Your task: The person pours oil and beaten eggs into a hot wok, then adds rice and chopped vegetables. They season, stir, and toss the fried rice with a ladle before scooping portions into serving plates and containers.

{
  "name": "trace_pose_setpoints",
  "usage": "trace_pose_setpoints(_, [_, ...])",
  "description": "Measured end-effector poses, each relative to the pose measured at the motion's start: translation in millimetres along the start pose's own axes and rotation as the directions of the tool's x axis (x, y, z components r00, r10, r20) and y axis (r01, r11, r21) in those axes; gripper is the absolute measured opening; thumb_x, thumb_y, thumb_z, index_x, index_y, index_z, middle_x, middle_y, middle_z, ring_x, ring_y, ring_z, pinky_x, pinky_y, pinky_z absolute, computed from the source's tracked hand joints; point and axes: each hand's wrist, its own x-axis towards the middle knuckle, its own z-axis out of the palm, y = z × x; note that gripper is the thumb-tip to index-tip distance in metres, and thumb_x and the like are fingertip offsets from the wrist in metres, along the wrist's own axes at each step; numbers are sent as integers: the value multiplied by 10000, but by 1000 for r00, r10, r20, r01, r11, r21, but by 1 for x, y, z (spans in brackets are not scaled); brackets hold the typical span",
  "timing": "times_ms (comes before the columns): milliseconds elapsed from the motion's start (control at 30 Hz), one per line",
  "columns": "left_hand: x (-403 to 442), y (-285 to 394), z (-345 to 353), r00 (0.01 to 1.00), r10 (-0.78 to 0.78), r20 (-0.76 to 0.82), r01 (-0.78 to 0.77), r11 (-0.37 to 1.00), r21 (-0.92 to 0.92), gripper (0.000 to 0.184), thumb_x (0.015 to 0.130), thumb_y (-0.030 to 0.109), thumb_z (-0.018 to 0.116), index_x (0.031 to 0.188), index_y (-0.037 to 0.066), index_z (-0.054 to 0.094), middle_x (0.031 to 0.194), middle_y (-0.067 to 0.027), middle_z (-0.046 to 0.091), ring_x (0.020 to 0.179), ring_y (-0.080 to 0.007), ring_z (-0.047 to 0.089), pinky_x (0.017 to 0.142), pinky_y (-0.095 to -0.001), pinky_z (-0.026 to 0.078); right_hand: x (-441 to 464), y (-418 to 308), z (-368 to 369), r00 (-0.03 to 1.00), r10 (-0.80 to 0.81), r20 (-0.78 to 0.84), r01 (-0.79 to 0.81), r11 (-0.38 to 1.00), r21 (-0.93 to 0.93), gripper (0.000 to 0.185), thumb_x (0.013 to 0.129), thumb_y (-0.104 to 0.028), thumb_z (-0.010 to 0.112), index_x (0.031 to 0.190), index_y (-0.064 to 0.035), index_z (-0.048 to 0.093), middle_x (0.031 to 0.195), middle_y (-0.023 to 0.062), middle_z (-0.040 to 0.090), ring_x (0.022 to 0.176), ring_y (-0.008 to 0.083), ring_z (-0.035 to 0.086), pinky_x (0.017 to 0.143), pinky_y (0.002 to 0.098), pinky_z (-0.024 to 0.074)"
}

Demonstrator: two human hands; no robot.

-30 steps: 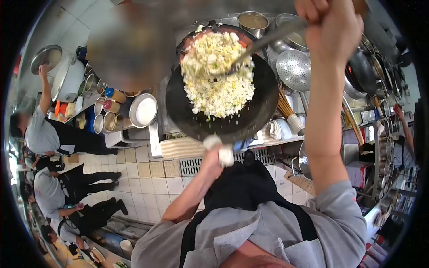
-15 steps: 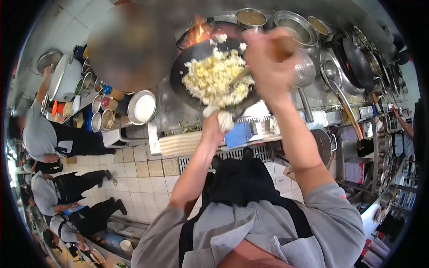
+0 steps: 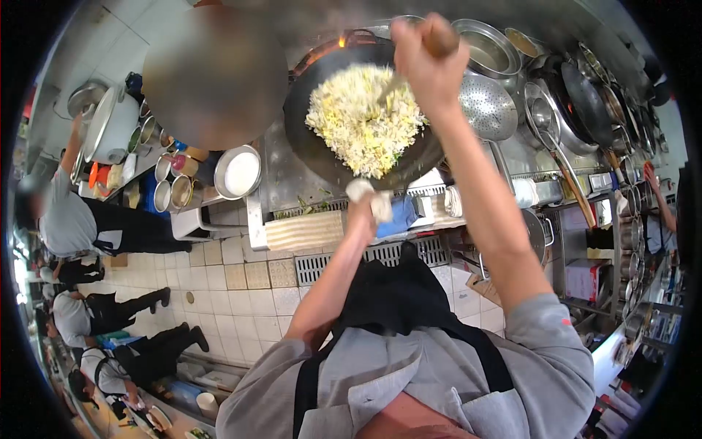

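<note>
A dark wok point(image 3: 303, 146) sits over the burner, holding egg fried rice point(image 3: 358, 121) with bits of yellow egg and a little green. My left hand point(image 3: 360, 222) is closed around a folded white cloth point(image 3: 380, 205) at the wok's near edge, gripping the wok through it; the handle itself is hidden. Above the far right of the wok, my right hand point(image 3: 428, 73) is wrapped around a cooking ladle point(image 3: 442, 38) whose wooden handle end points up. The ladle's metal shaft runs down into the rice, and its head is blurred and partly buried.
A small flame point(image 3: 341, 42) shows behind the wok. To the right lie a perforated strainer point(image 3: 488, 108), a metal basin point(image 3: 486, 47) and stacked woks point(image 3: 585, 102). A bowl of white contents point(image 3: 240, 173) stands left. A striped towel point(image 3: 303, 231) lines the front edge. Co-workers point(image 3: 73, 212) stand at left.
The rice, earlier partly airborne, now lies in the wok, which has shifted slightly right. The flame has shrunk. My right hand has moved farther away with the ladle; my left keeps its grip.
</note>
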Motion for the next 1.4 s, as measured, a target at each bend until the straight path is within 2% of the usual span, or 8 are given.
trace_pose_setpoints(200, [-70, -12, -41, 959, -34, 280, 48, 998, -43, 253, 891, 0, 487, 1140, 19, 522, 1031, -132, 668, 838, -226, 679, 703, -371, 582, 41, -121, -30, 991, 48, 127, -98, 899, 427, 336, 996, -204, 465, 680, -93, 444, 533, -29, 359, 439, 92, 317, 437, 277, 287])
trace_pose_setpoints(333, [-22, 34, 11, 983, 74, 168, -77, 997, 12, 178, 949, 149, 525, 1097, 53, 548, 982, -98, 670, 880, -205, 677, 702, -342, 567, -45, -27, 3, 996, -5, -88, 0, 999, -52, 360, 839, -151, 764, 641, -54, 479, 571, -49, 432, 548, 30, 394, 487, 217, 295])
trace_pose_setpoints(600, [-68, -20, -52, 985, -22, 172, 21, 1000, 11, 241, 895, 66, 533, 1134, 34, 543, 971, -133, 687, 852, -248, 685, 659, -369, 572, 31, -115, -35, 994, -82, 68, 57, 951, 305, 336, 1004, -200, 464, 689, -84, 465, 518, -33, 351, 425, 107, 350, 426, 277, 329])
trace_pose_setpoints(733, [-33, 46, 18, 972, 48, 230, -26, 995, -96, 286, 995, 290, 472, 1108, 39, 552, 916, -121, 686, 790, -205, 678, 637, -343, 564, -51, -36, 8, 994, -25, -107, 6, 985, -172, 263, 920, -14, 571, 661, -39, 532, 589, 35, 526, 523, 66, 492, 495, 230, 379])
trace_pose_setpoints(867, [-37, -55, -43, 991, 52, 125, -31, 986, -164, 293, 960, 128, 525, 1233, 27, 496, 1029, -142, 670, 850, -247, 681, 725, -374, 588, 33, -38, 9, 982, 151, -113, -128, 974, 190, 339, 920, -177, 679, 679, -110, 450, 508, -18, 454, 392, 90, 439, 377, 256, 362])
trace_pose_setpoints(1033, [-85, 7, -20, 985, -56, 162, 75, 991, -110, 149, 994, 173, 417, 1064, 74, 505, 940, -142, 669, 738, -209, 669, 552, -353, 557, 6, -117, -17, 988, -106, 115, 58, 930, 363, 297, 930, -79, 571, 650, -74, 472, 562, -17, 443, 490, 82, 416, 447, 257, 311])
trace_pose_setpoints(1133, [-14, 33, 0, 964, 45, 261, -42, 999, -14, 168, 989, 191, 472, 1069, 67, 553, 943, -111, 665, 814, -205, 681, 650, -341, 575, -47, -38, 17, 998, -48, -30, 45, 992, -119, 295, 884, 27, 629, 634, -65, 500, 572, -1, 494, 548, 74, 498, 485, 259, 379])
trace_pose_setpoints(1400, [-80, -19, -44, 978, -48, 202, 66, 994, -86, 232, 933, 39, 482, 1156, 16, 543, 1041, -134, 668, 933, -255, 690, 749, -374, 600, 29, -110, -22, 988, -115, 106, 65, 919, 389, 323, 900, -51, 616, 637, -76, 430, 551, 1, 511, 461, 70, 468, 445, 231, 374])
